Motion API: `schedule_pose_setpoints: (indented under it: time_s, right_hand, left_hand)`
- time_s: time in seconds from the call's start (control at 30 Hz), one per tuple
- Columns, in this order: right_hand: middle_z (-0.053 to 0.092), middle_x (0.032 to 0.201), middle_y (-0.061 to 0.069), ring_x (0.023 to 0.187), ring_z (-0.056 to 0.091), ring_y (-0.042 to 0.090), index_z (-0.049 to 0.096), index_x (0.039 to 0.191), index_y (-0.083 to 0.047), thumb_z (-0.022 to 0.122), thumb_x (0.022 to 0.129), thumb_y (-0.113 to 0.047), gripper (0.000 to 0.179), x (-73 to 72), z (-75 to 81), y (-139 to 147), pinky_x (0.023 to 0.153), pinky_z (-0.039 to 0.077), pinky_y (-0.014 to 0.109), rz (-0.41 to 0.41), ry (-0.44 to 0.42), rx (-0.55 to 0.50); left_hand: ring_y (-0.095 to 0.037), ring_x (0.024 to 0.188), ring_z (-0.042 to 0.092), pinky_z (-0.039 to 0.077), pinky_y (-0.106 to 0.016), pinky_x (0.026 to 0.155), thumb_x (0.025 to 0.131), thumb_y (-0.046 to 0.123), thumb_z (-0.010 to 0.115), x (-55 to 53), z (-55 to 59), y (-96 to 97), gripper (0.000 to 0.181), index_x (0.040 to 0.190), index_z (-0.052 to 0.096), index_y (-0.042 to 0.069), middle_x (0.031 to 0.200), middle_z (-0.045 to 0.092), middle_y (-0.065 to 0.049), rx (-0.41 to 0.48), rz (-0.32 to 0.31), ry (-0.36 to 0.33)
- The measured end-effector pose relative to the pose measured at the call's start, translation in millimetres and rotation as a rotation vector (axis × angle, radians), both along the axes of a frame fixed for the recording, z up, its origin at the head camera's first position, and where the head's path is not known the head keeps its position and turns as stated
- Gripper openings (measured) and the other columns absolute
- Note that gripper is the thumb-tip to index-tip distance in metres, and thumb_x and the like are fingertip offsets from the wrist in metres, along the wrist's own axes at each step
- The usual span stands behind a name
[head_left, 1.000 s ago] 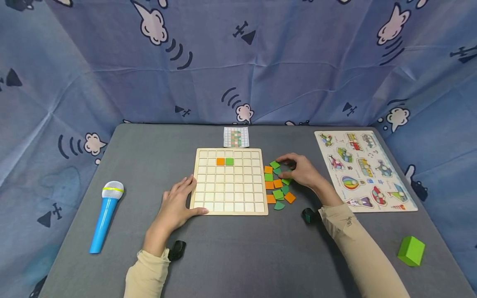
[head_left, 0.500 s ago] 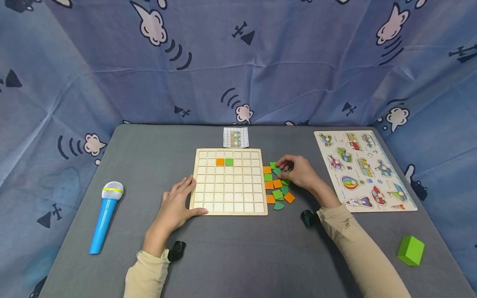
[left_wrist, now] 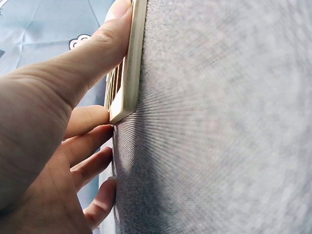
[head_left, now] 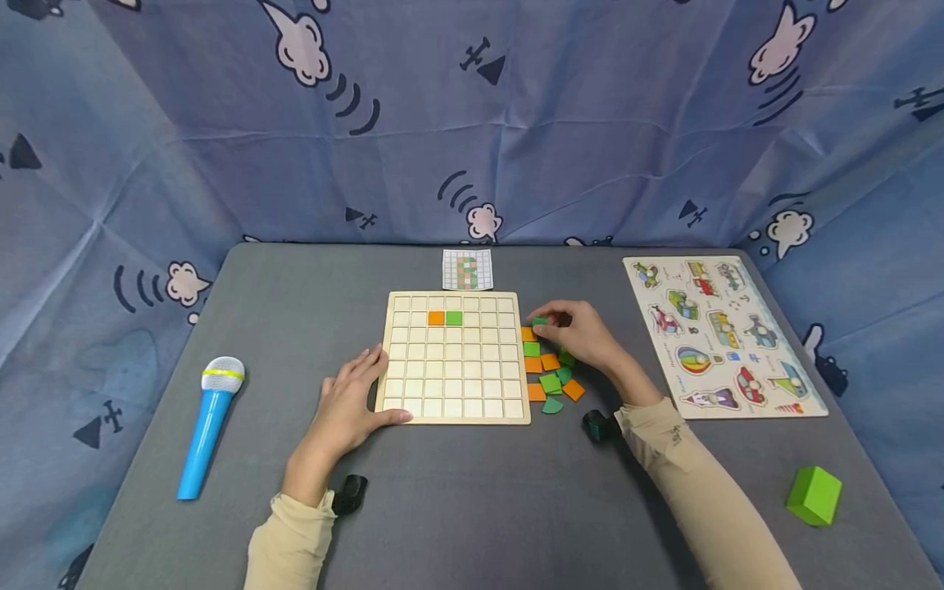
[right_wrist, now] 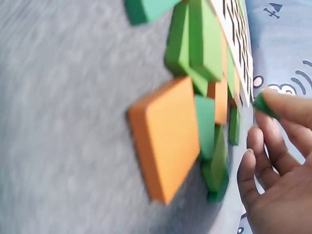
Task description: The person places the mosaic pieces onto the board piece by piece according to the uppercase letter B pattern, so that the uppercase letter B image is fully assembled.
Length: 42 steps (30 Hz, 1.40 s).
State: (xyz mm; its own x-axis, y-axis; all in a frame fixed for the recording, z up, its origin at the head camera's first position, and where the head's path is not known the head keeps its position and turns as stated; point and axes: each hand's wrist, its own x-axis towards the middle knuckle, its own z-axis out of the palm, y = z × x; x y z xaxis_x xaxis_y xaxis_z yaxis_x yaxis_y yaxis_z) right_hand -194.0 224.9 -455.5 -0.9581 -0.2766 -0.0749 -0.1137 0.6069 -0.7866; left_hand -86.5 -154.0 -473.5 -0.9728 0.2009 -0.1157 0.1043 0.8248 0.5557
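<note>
My left hand [head_left: 352,401] rests at the near left corner of a wooden grid board [head_left: 509,418], thumb along the front edge and fingers spread against the left side. In the left wrist view, the thumb lies over the rim of the board [left_wrist: 134,73]. An orange square tile [head_left: 437,318] and a green square tile [head_left: 454,318] sit side by side in the board's second row. My right hand [head_left: 578,332] pinches a dark green tile [right_wrist: 264,105] between thumb and fingertips, just above the loose tiles right of the board. Its fingers partly cover the tile.
Several loose orange [head_left: 574,390] and green tiles [head_left: 551,383] lie against the board's right side. Behind the board is a small pattern card [head_left: 468,270]. A picture puzzle board [head_left: 737,360], a green block [head_left: 814,496] and a blue toy microphone [head_left: 202,442] stand farther out.
My right hand has moved left and slightly away from me over the loose tiles, and now lifts a dark green tile. The left hand and the board have stayed put.
</note>
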Motion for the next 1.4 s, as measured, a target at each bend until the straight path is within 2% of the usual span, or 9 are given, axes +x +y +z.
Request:
schedule_pose_setpoints:
  time_s: [0.2,0.33,0.43,0.57,0.83,1.0,1.17,1.4]
  right_hand:
    - [0.073,0.095,0.013,0.085,0.064,0.022,0.074,0.106,-0.001,0.076,0.099,-0.012,0.014,-0.8,-0.1,-11.3,0.075,0.048,0.029,-0.024,-0.017,-0.099]
    - [0.072,0.093,0.014,0.08,0.064,0.023,0.074,0.101,0.001,0.076,0.097,-0.007,0.01,-1.8,0.1,-20.1,0.07,0.049,0.026,-0.05,-0.012,-0.11]
    - [0.071,0.1,0.017,0.081,0.062,0.023,0.075,0.112,0.002,0.074,0.099,-0.005,0.015,-2.4,0.5,-26.3,0.068,0.049,0.023,-0.062,-0.027,-0.117]
    - [0.072,0.112,0.02,0.088,0.064,0.023,0.076,0.124,0.0,0.07,0.102,-0.006,0.023,-3.5,0.2,-34.7,0.072,0.05,0.023,-0.058,-0.038,-0.112]
    - [0.076,0.105,0.017,0.092,0.069,0.026,0.078,0.115,-0.001,0.073,0.1,-0.007,0.017,-9.0,-6.5,-59.5,0.08,0.053,0.03,-0.034,0.008,-0.114]
    - [0.078,0.104,0.017,0.09,0.069,0.026,0.08,0.116,-0.002,0.074,0.1,-0.008,0.018,-10.6,-7.6,-77.5,0.078,0.052,0.031,-0.042,0.019,-0.082]
    - [0.079,0.098,0.014,0.084,0.07,0.022,0.082,0.109,-0.003,0.078,0.097,-0.01,0.014,-13.1,-8.9,-92.8,0.076,0.052,0.028,-0.057,0.014,-0.052]
    - [0.078,0.095,0.011,0.08,0.066,0.019,0.082,0.107,-0.005,0.078,0.098,-0.012,0.012,-17.6,-12.7,-103.0,0.074,0.05,0.029,-0.085,0.035,-0.024]
  left_hand:
    - [-0.037,0.162,0.027,0.032,-0.054,0.102,0.081,0.046,0.091,-1.0,-1.4,-0.5,0.106,0.165,0.037,0.009,0.175,0.028,-0.012,-0.004,0.0,0.0]
    - [-0.038,0.162,0.027,0.032,-0.055,0.103,0.081,0.046,0.091,-1.2,-1.4,-0.4,0.106,0.165,0.037,0.009,0.175,0.028,-0.012,-0.004,-0.001,-0.002]
    - [-0.038,0.162,0.027,0.032,-0.056,0.103,0.081,0.045,0.09,-1.2,-1.2,-0.4,0.106,0.165,0.037,0.008,0.175,0.028,-0.013,-0.001,-0.001,-0.008]
    - [-0.037,0.162,0.026,0.031,-0.056,0.104,0.081,0.045,0.09,-1.0,-0.9,-0.4,0.106,0.165,0.036,0.008,0.176,0.028,-0.012,0.006,0.001,-0.016]
    - [-0.037,0.162,0.026,0.031,-0.056,0.104,0.082,0.045,0.09,-0.3,-0.3,-0.4,0.106,0.165,0.037,0.008,0.175,0.028,-0.012,0.015,0.006,-0.014]
    - [-0.037,0.162,0.026,0.031,-0.055,0.103,0.082,0.045,0.09,0.0,-1.2,-1.0,0.106,0.165,0.036,0.009,0.175,0.028,-0.012,0.014,0.008,-0.018]
    - [-0.037,0.162,0.026,0.031,-0.055,0.103,0.082,0.045,0.09,-0.3,-2.1,-1.0,0.107,0.166,0.035,0.009,0.176,0.028,-0.011,0.013,0.008,-0.015]
    - [-0.037,0.162,0.026,0.031,-0.055,0.104,0.081,0.043,0.091,0.1,-0.8,-0.4,0.106,0.166,0.036,0.01,0.176,0.028,-0.011,0.016,0.013,-0.014]
